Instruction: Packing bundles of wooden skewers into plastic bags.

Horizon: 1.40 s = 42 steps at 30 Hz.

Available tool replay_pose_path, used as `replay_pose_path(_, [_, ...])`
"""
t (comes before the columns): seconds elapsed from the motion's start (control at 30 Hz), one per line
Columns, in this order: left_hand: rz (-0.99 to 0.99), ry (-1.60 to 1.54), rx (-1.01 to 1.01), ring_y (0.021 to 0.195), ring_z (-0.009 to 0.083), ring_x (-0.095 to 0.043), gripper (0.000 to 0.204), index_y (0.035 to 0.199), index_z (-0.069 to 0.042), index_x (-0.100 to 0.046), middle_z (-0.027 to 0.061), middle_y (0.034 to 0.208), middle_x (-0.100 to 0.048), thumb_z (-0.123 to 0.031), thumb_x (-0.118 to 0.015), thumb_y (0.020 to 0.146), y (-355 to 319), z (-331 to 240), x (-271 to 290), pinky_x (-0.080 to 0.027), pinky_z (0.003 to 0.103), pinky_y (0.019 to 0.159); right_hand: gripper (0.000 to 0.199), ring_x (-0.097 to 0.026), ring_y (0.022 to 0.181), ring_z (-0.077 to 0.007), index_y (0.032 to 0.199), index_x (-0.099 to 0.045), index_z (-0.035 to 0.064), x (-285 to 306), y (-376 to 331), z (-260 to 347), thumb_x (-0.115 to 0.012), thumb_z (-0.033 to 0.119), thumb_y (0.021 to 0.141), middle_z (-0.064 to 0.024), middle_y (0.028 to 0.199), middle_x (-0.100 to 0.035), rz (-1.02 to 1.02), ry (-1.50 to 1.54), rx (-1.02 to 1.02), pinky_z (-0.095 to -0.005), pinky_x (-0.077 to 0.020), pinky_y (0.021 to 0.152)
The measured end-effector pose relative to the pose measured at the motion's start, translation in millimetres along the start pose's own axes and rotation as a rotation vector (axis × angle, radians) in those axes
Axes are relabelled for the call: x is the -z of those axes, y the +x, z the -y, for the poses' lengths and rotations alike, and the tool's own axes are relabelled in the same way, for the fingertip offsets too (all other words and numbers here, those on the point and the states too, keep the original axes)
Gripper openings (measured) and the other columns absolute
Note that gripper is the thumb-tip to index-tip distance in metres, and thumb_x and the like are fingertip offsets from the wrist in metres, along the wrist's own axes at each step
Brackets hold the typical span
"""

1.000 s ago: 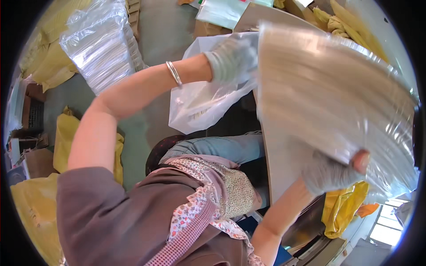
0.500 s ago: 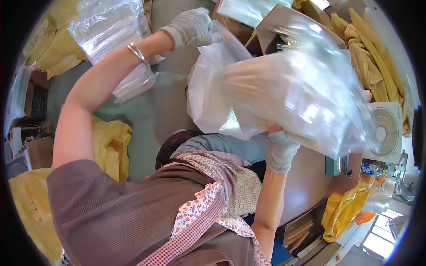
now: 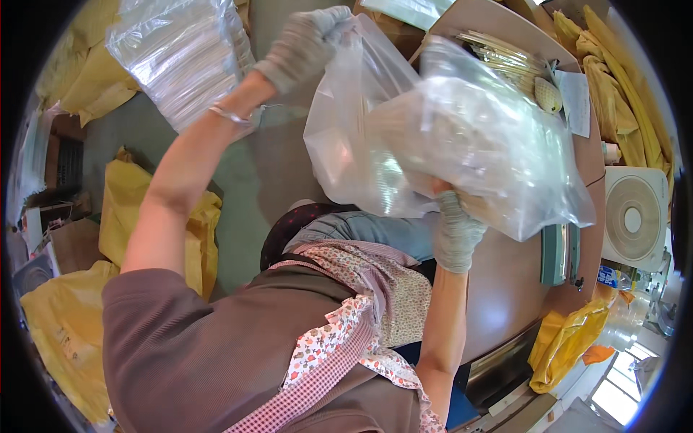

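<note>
My left hand (image 3: 304, 49), in a pale knitted glove, is closed on the upper rim of a large clear plastic bag (image 3: 339, 123), stretching it up and left. My right hand (image 3: 458, 229), gloved with bare fingertips, is closed under a bulging clear plastic package (image 3: 491, 144) whose contents are blurred behind the shiny film. The package's left end overlaps the large bag; whether it is inside cannot be made out. Most of the right fingers are hidden beneath the package. Both hang over the left part of the brown table (image 3: 505, 289).
Loose thin sticks (image 3: 498, 58) lie in a box behind the package. A teal sealer-like device (image 3: 556, 252) sits on the table, near a white fan (image 3: 634, 216). A stack of clear-wrapped packs (image 3: 180, 65) is at far left, with yellow sacks (image 3: 68, 310) below.
The package has shifted slightly left and tilted, uncovering the sticks in the box and more of the teal device. The large bag hangs wider, and the pale sticks seen through the film are now obscured.
</note>
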State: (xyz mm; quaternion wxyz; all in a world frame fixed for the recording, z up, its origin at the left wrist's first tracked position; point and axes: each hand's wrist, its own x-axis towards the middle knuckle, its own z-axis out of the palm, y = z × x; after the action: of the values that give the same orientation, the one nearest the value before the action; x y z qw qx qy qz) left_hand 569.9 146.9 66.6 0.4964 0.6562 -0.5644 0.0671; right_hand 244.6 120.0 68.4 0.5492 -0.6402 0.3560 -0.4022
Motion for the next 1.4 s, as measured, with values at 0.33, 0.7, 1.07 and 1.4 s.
replay_pose_path(0.33, [0.169,-0.367,0.289,0.094,0.0092,-0.06,0.025,0.113,-0.001,-0.061,0.0038,0.103,-0.066,-0.015,-0.059,0.092,-0.3,1.0,17.4,-0.049,0.027,0.082,0.053,-0.054,0.102,-0.0173,0.126,-0.048,0.0006,21.9,-17.0,-20.7,-0.071,0.006,0.078,-0.0074,0.115,-0.057,-0.01,-0.213,0.101,-0.0314,-0.0431,0.093])
replay_pose_path(0.7, [0.478,-1.153,0.43,0.1,0.021,-0.062,0.04,0.11,0.003,-0.06,0.0151,0.107,-0.065,-0.033,-0.051,0.096,36.4,-16.4,3.8,-0.05,0.032,0.088,0.035,-0.064,0.09,-0.0201,0.106,-0.063,0.0048,-88.9,56.2,-35.7,-0.07,0.007,0.072,-0.0118,0.097,-0.067,0.326,-0.423,-0.316,-0.0312,-0.0484,0.082])
replay_pose_path(1.07, [0.17,0.07,0.324,0.111,0.0237,-0.052,0.057,0.124,0.004,-0.043,0.0169,0.121,-0.054,-0.036,-0.062,0.089,55.3,-95.7,77.9,-0.042,0.034,0.096,0.046,-0.056,0.11,-0.0238,0.112,-0.06,0.008,-9.7,-49.4,-8.7,-0.072,0.011,0.068,-0.0125,0.114,-0.061,0.301,0.248,-0.61,-0.0333,-0.0422,0.096])
replay_pose_path(1.4, [-0.069,-0.475,-0.573,0.079,0.0313,-0.062,0.05,0.118,0.003,-0.05,0.0179,0.088,-0.059,-0.016,-0.072,0.077,-16.7,-26.2,-0.5,-0.049,0.034,0.07,0.043,-0.056,0.107,-0.0222,0.112,-0.057,0.0048,-16.5,-13.6,1.7,-0.068,0.002,0.071,-0.0104,0.119,-0.057,0.429,0.059,-0.085,-0.0321,-0.0433,0.094])
